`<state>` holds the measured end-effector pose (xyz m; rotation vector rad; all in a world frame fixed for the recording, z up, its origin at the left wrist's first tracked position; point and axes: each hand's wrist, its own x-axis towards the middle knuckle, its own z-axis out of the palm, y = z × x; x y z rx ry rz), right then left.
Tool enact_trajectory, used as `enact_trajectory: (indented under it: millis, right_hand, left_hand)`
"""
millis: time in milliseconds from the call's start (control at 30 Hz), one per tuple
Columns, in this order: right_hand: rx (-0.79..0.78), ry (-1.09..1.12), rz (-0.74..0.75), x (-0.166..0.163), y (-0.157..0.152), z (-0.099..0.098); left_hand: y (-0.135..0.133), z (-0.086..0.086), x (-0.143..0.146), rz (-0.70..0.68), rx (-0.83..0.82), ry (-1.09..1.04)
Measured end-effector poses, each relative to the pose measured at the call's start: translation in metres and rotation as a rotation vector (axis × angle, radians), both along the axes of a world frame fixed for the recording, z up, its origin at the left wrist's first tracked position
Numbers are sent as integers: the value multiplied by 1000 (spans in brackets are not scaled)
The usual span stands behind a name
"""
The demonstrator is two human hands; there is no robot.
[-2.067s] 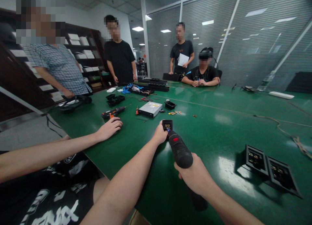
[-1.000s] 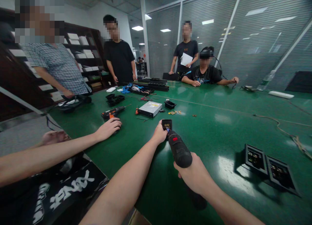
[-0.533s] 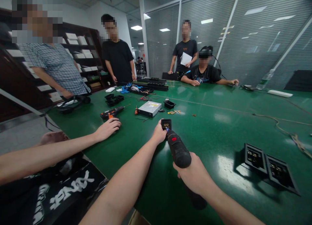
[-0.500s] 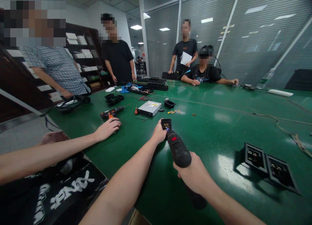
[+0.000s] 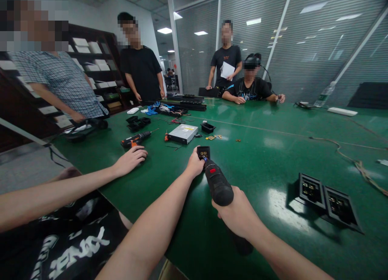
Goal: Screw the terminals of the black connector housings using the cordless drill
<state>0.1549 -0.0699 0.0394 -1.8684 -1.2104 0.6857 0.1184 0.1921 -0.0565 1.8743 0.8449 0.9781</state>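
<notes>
My right hand [image 5: 236, 215] grips a black electric screwdriver [image 5: 216, 185] with a red button. Its tip points into a small black socket module [image 5: 203, 152] standing on the green table [image 5: 260, 163]. My left hand [image 5: 194, 165] is closed on the left side of that module and steadies it. The bit itself is hidden between the tool and the module.
A neighbour's hand [image 5: 129, 161] lies flat at my left, near an orange-black drill [image 5: 133, 140]. A silver drive [image 5: 182, 133], a small black tray [image 5: 207, 127] and loose parts lie beyond. Two black socket modules [image 5: 325, 199] sit at my right. Several people stand or sit around the table.
The view has shifted slightly; both hands stay on the module and screwdriver. The seated person across the table reached an arm out and has drawn it partly back.
</notes>
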Motion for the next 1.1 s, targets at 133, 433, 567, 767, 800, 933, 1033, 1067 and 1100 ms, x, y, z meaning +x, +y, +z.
enact_trajectory:
  millis: [133,433,567,767,800,933,1033,1067,1100]
  right_hand:
    - [3,-4,-4,1,-1,1]
    - [4,9,-7,1,0,-3]
    - [-6,11,-2,1,0,-2]
    - [-4,-2,-3,1,-1,-3]
    - [-2,-6,-2,1,-1,-3]
    - [5,-9,4,2,-1,-5]
    - [6,-8,4,2,-1,-5]
    - [6,-9,3,2,-1,-5]
    - [7,-12,1,2,-1,-5]
  left_hand:
    - [1,-1,1,-2,7,11]
    - [-1,1,0,6,6,28]
    - [0,-1,0,5,2,10]
    - [0,-2,1,11,-22,-17]
    - [-1,-2,1,7,-23,-20]
    - [0,-3,2,14,-16,-12]
    - [-1,-3,1,17,0,-9]
    - [-1,-2,1,17,5,-8]
    - [-1,-2,1,18,7,-4]
